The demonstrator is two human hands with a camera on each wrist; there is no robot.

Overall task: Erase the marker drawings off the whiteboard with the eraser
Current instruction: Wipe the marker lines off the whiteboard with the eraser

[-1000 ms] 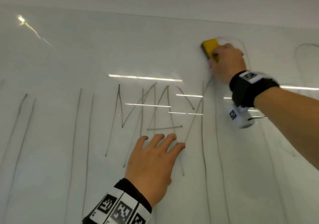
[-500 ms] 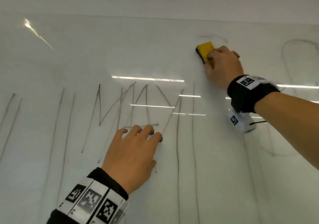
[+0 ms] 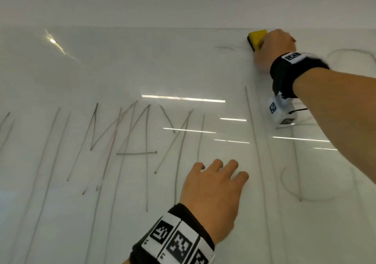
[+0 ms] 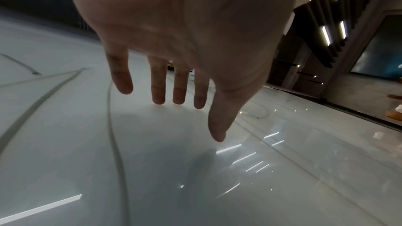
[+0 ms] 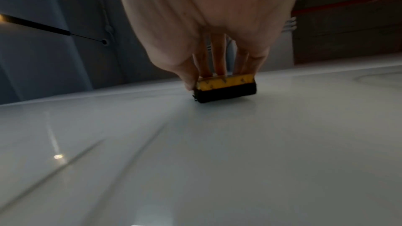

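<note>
While the left hand [image 3: 211,194] rests spread and empty on the whiteboard [image 3: 122,70], the right hand [image 3: 273,50] grips the eraser [image 3: 256,39] near the top edge. Most marker lines [image 3: 130,141] lie below and left of the eraser.

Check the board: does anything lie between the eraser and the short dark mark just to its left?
Nothing visible does. The eraser, gripped by the right hand, sits beside the short mark with bare whiteboard between. The left hand rests well below.
</note>
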